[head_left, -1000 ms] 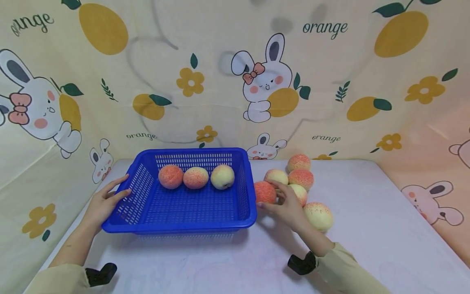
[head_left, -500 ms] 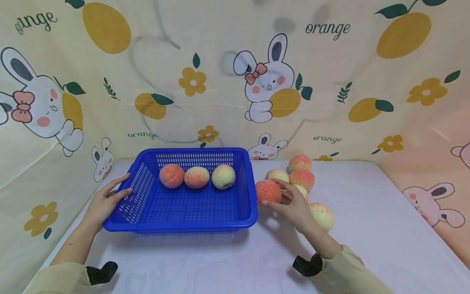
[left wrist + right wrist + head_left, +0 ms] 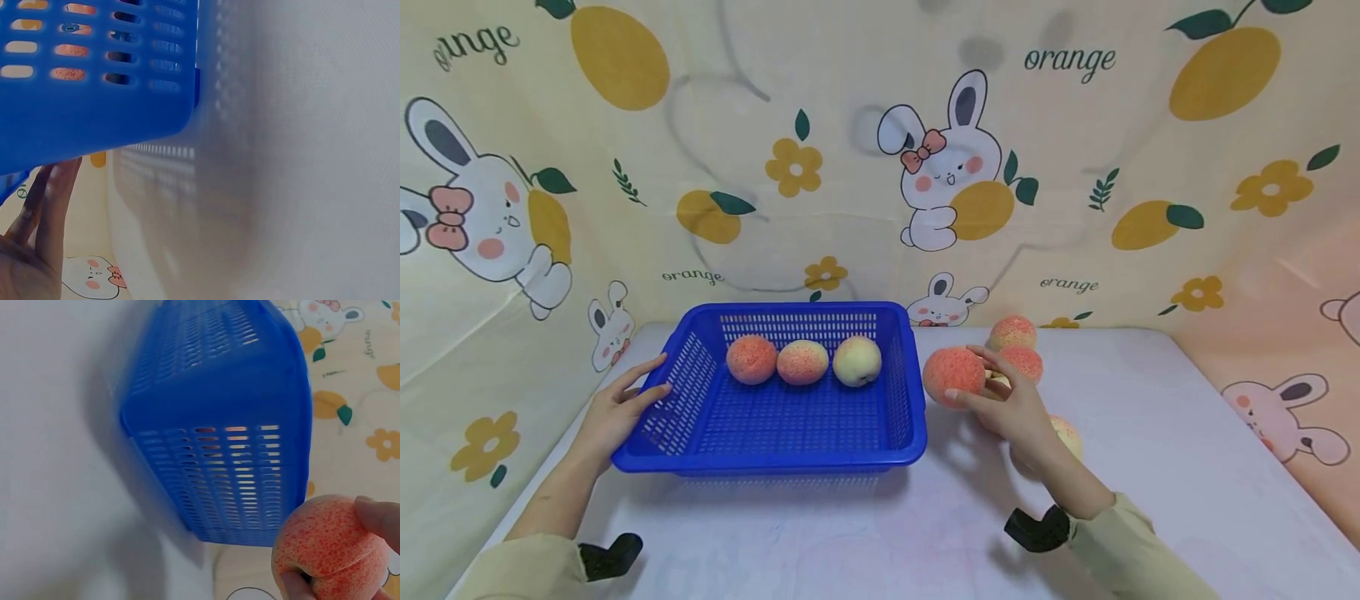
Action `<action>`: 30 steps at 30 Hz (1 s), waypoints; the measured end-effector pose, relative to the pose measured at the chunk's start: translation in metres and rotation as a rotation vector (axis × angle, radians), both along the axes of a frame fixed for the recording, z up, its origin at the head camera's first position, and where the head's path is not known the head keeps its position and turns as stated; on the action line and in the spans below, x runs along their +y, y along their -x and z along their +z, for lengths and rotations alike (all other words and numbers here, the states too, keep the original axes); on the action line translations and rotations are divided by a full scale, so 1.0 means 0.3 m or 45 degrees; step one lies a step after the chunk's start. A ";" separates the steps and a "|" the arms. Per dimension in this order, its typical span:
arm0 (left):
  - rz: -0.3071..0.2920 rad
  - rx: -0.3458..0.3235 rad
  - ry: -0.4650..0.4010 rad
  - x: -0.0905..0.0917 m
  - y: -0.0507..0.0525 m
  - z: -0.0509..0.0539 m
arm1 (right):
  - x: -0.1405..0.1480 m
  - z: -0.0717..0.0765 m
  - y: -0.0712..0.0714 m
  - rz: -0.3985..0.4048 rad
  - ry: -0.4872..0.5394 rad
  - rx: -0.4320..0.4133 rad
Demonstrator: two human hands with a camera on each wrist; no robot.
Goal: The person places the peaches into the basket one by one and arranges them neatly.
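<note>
The blue basket holds a reddish peach, a mottled peach and a pale peach in a row. At its left end my left hand grips the rim; in the left wrist view the same hand lies partly beyond the basket wall. Just outside the right rim, my right hand holds a red peach between thumb and fingers, raised off the table. The right wrist view shows this peach close beside the basket's end.
Right of the basket, behind or beside my right hand, lie several more peaches, among them one at the back, a red one and a pale one, partly covered. A patterned cloth stands behind the white table.
My right hand has lifted the red peach off the table, moving it slightly up and right; it now covers more of the loose peaches. My left hand keeps its hold on the basket.
</note>
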State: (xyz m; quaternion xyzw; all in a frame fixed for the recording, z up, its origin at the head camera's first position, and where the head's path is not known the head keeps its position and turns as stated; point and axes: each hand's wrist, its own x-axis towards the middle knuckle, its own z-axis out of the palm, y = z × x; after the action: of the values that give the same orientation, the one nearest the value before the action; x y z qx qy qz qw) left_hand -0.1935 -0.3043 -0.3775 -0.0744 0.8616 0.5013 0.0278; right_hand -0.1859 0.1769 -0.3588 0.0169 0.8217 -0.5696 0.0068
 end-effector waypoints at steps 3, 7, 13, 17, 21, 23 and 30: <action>-0.004 0.005 -0.003 0.004 0.001 0.000 | -0.004 0.017 0.006 -0.027 -0.046 -0.020; -0.005 0.002 0.009 0.003 0.000 0.000 | -0.019 0.043 0.019 -0.035 -0.069 -0.030; -0.004 -0.008 0.027 -0.002 -0.002 0.003 | -0.048 0.089 0.043 -0.008 -0.096 0.002; -0.004 -0.005 0.024 -0.001 -0.002 0.004 | -0.065 0.115 0.062 0.021 -0.093 0.009; -0.003 -0.001 0.017 0.001 -0.002 0.005 | -0.084 0.139 0.078 0.041 -0.095 -0.013; -0.002 -0.001 0.021 0.000 -0.002 0.005 | -0.101 0.153 0.083 0.055 -0.096 -0.024; -0.003 0.006 0.019 -0.001 -0.002 0.000 | -0.179 0.182 0.109 0.124 -0.015 -0.014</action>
State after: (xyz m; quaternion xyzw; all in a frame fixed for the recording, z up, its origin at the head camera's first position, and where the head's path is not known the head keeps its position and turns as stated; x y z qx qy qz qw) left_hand -0.1930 -0.3047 -0.3774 -0.0722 0.8655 0.4950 0.0257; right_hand -0.2188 0.1233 -0.3042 -0.0198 0.8249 -0.5636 0.0391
